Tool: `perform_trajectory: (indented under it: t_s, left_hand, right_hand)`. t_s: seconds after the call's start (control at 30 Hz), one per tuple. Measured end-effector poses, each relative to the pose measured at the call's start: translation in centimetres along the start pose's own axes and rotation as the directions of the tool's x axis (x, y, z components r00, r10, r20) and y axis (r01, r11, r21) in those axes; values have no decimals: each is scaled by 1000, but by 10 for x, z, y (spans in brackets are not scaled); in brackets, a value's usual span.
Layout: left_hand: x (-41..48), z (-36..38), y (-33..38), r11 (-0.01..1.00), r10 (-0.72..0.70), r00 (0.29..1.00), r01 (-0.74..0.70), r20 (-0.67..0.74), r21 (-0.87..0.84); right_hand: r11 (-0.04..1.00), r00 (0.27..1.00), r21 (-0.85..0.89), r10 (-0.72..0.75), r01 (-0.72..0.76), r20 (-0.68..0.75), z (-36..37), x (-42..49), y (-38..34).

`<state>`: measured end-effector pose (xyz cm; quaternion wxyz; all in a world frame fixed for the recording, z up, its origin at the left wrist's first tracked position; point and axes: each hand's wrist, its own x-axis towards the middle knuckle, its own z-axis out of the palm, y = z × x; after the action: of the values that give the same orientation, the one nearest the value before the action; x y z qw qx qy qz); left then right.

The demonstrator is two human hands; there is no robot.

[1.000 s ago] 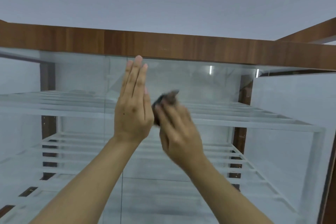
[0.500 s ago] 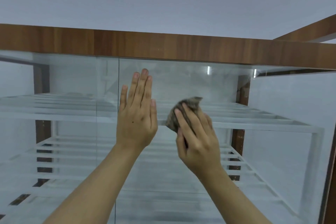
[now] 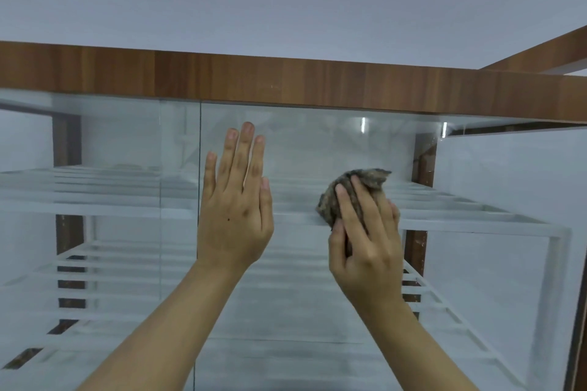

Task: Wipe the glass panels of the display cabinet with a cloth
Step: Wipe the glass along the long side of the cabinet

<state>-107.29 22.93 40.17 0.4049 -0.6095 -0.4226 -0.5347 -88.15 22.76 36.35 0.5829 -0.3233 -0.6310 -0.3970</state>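
The right hand [image 3: 365, 244] holds the cloth [image 3: 370, 177] in a small bunch. Its fingers are curled over the cloth and press it against the front panel [image 3: 317, 143] of the cabinet [image 3: 540, 263], in the upper part of the glass, a little under the wooden rail [image 3: 286, 79]. The left hand [image 3: 233, 219] lies flat on the same panel. Its fingers are straight and close together and hold nothing. It is just beside the vertical edge [image 3: 200, 136] of this panel, where a second panel [image 3: 127, 143] overlaps behind it.

I judge that wiping is in progress on the upper area, and several things can go wrong from here:

- The bare left palm may leave marks on the glass, so this place would need the cloth afterwards.
- The panel looks like a sliding one. If the right hand pushes sideways harder than the left hand can resist, the panel may move, and the small finger near the edge could be caught or scratched.
- The cloth is bunched small, so each stroke covers little. Streaks may stay between strokes, and the strip directly under the rail is easy to miss.
- The white shelves [image 3: 476, 225] behind the glass make smears difficult to see.
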Motion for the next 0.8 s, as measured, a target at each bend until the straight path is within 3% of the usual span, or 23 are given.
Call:
perform_trajectory:
  t_s: [0.1,0.17,0.27,0.33,0.37,0.47,0.57,0.67,0.73,0.8]
  left_hand:
    - [0,0,1,1000,0,1000,0,3,-1]
    - [0,0,-1,1000,3,1000,-3,1,-6]
    - [1,0,-1,1000,8,1000,-8,-8,-12]
    - [1,0,-1,1000,6,1000,-7,-7,-10]
    - [0,0,0,1000,4,1000,-4,-4,-5]
    - [-1,1,2,1000,-7,1000,7,1,13]
    - [0,1,2,1000,-1,1000,1,-5,1]
    - [0,0,-1,1000,2,1000,-2,-14,-9]
    - [0,1,0,1000,-1,1000,1,-11,-6]
    - [0,1,2,1000,-11,1000,11,-7,6]
  right_hand:
    - [968,954,44,249,-245,-168,15,61,-5]
    - [952,931,59,305,-299,-202,24,83,-20]
    - [998,998,32,53,-52,-37,24,46,-28]
    - [992,989,26,-125,123,79,11,11,-18]
    - [989,985,28,-146,144,95,5,3,-9]
    - [999,998,17,52,-51,-39,4,28,4]
    - [969,955,40,246,-243,-167,18,72,-14]
    - [998,1000,64,20,-20,3,22,36,-29]
    - [988,981,41,-150,147,120,6,-9,-18]
    - [984,977,35,-177,174,121,-9,-22,3]
